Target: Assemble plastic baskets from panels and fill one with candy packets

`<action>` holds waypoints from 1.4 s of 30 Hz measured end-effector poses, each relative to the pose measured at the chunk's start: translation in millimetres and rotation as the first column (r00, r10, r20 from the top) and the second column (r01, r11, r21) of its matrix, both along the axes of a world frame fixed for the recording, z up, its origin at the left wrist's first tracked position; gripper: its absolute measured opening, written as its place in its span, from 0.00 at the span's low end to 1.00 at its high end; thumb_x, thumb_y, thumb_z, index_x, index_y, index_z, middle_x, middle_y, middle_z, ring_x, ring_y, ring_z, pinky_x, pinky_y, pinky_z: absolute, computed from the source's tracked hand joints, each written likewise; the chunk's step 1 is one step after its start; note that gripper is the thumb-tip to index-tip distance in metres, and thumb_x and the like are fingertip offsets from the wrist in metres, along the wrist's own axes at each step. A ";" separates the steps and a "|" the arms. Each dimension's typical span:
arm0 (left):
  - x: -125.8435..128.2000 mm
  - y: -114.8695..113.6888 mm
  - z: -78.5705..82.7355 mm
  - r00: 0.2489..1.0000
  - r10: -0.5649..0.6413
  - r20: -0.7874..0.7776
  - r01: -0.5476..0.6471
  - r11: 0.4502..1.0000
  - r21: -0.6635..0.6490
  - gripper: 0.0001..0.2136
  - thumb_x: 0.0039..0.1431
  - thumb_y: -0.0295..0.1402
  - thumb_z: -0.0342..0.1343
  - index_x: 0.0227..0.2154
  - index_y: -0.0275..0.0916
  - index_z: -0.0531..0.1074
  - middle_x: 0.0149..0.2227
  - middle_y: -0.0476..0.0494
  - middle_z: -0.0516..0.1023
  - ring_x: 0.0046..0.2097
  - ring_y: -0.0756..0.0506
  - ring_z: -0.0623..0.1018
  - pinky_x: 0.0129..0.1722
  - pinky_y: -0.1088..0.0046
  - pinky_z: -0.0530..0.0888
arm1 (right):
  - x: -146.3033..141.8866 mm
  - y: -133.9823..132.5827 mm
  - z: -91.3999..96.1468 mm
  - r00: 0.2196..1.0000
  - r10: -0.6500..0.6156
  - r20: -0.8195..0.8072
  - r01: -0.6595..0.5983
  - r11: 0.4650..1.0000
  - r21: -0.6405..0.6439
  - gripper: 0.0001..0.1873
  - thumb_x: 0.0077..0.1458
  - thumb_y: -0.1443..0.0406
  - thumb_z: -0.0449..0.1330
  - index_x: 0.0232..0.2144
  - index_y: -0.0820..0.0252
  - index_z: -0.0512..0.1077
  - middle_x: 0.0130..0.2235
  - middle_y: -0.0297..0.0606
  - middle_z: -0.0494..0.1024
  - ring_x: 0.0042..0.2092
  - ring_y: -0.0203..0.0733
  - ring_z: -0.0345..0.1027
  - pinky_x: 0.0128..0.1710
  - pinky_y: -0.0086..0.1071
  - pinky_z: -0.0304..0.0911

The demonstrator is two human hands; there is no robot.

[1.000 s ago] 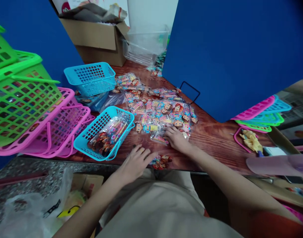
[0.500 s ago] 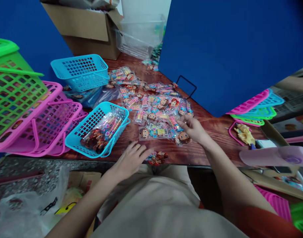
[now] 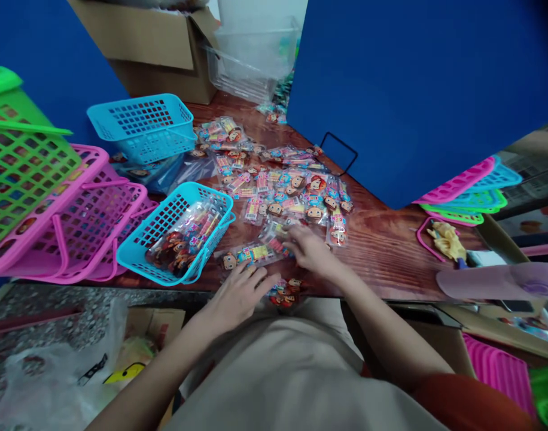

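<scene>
At the far left you had a stack of green plastic baskets [image 3: 18, 173] leaning on pink plastic baskets [image 3: 121, 194], and beyond them an empty-looking blue plastic basket [image 3: 143, 123] stood on the wooden table [image 3: 390, 257]. Nearer, a second blue basket [image 3: 166, 209] held a bundle of cartoon-faced candy packets [image 3: 182, 242]. Your left hand [image 3: 238, 296] lay at the near edge of the table, its fingers [image 3: 260, 281] spread and reaching toward a long flat packet [image 3: 251, 254], with no pinch that you could make out. A small heap of packets [image 3: 283, 293] sat just beyond the table's near edge, between your hands. Your right hand [image 3: 312, 251] was over the near side of the main spread of packets [image 3: 278, 179], its fingers [image 3: 294, 236] close together and curled down among them; whether they pinched a packet, you could not tell. Behind the spread rose a cardboard box [image 3: 152, 60] and a clear plastic tub [image 3: 251, 60]. Off to the right, more pink and blue baskets [image 3: 457, 200] lay stacked near a yellow cloth [image 3: 448, 242] and a pale pink plastic sheet [image 3: 502, 281].
</scene>
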State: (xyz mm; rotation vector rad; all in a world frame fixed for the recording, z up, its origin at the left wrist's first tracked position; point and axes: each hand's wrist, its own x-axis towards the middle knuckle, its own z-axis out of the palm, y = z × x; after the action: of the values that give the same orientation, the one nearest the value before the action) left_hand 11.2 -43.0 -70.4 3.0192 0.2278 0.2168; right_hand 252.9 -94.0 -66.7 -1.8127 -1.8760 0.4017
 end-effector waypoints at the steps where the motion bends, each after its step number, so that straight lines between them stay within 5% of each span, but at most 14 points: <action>1: -0.6 -0.5 0.1 1.000 0.002 -0.003 -0.002 1.000 -0.008 0.30 0.51 0.19 0.51 0.59 0.40 0.59 0.49 0.42 0.71 0.51 0.40 0.69 0.57 0.56 0.61 | 7.6 -1.0 -1.5 0.997 -0.067 0.044 0.067 0.998 0.000 0.06 0.61 0.66 0.52 0.34 0.59 0.68 0.43 0.46 0.73 0.46 0.47 0.65 0.47 0.39 0.62; 7: 0.3 0.6 1.0 1.000 0.002 -0.004 -0.002 1.000 -0.009 0.29 0.52 0.19 0.51 0.58 0.40 0.60 0.49 0.41 0.71 0.51 0.39 0.69 0.57 0.56 0.61 | 35.9 -16.6 -17.0 0.940 -0.152 0.306 0.186 0.979 -0.085 0.07 0.60 0.65 0.56 0.37 0.63 0.73 0.50 0.51 0.71 0.49 0.52 0.63 0.50 0.44 0.61; 15: -0.9 -1.4 -0.3 1.000 -0.010 -0.005 0.010 1.000 -0.006 0.30 0.52 0.19 0.50 0.59 0.40 0.58 0.49 0.41 0.70 0.51 0.39 0.69 0.58 0.55 0.61 | 33.5 -24.6 -9.4 0.964 -0.178 0.198 0.153 0.979 0.133 0.14 0.65 0.65 0.48 0.38 0.59 0.74 0.46 0.46 0.74 0.47 0.49 0.65 0.48 0.42 0.62; 21: 0.5 -1.4 -0.3 1.000 -0.004 -0.012 0.004 1.000 0.003 0.29 0.53 0.19 0.50 0.59 0.41 0.59 0.48 0.42 0.71 0.50 0.40 0.69 0.58 0.56 0.62 | 23.4 6.7 -7.4 0.984 -0.115 0.133 0.109 0.993 0.051 0.12 0.63 0.64 0.50 0.37 0.60 0.73 0.42 0.46 0.74 0.46 0.49 0.65 0.48 0.39 0.62; 27: -0.3 -2.6 0.7 0.999 0.000 -0.040 0.000 1.000 -0.006 0.30 0.52 0.20 0.51 0.60 0.42 0.58 0.49 0.43 0.70 0.50 0.40 0.68 0.59 0.56 0.60 | 24.2 18.4 -18.9 0.948 -0.219 0.231 0.232 0.972 -0.031 0.21 0.62 0.61 0.54 0.54 0.68 0.66 0.50 0.54 0.71 0.52 0.54 0.63 0.53 0.42 0.58; 34: 5.7 -6.5 1.5 0.999 -0.032 -0.006 0.032 0.999 -0.010 0.27 0.55 0.21 0.51 0.59 0.41 0.60 0.49 0.43 0.71 0.49 0.41 0.69 0.58 0.57 0.61 | 27.8 10.5 -20.3 0.957 -0.233 0.175 0.260 0.953 -0.154 0.10 0.58 0.59 0.57 0.29 0.59 0.68 0.31 0.40 0.75 0.34 0.43 0.67 0.35 0.33 0.58; 39: 16.8 -13.2 5.0 0.996 -0.084 -0.001 0.084 0.996 -0.008 0.26 0.56 0.22 0.50 0.59 0.41 0.60 0.47 0.42 0.71 0.48 0.41 0.70 0.57 0.57 0.63 | 30.6 -15.2 3.0 0.909 -0.410 0.080 0.411 0.912 -0.004 0.10 0.60 0.58 0.54 0.30 0.56 0.66 0.27 0.37 0.74 0.28 0.43 0.66 0.28 0.32 0.54; 42: 22.2 -19.2 2.5 0.997 -0.073 0.022 0.073 0.997 -0.014 0.25 0.58 0.21 0.49 0.58 0.44 0.61 0.50 0.40 0.70 0.47 0.42 0.71 0.53 0.59 0.66 | 18.9 -36.2 21.5 0.956 -0.278 0.099 0.281 0.960 -0.017 0.10 0.61 0.57 0.53 0.32 0.55 0.68 0.30 0.38 0.76 0.29 0.43 0.67 0.28 0.32 0.54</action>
State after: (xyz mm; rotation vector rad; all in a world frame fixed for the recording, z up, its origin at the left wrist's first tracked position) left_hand 33.4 -62.2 -68.0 3.0020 0.1162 0.2391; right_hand 271.8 -130.2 -45.2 -2.1143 -1.6463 0.2473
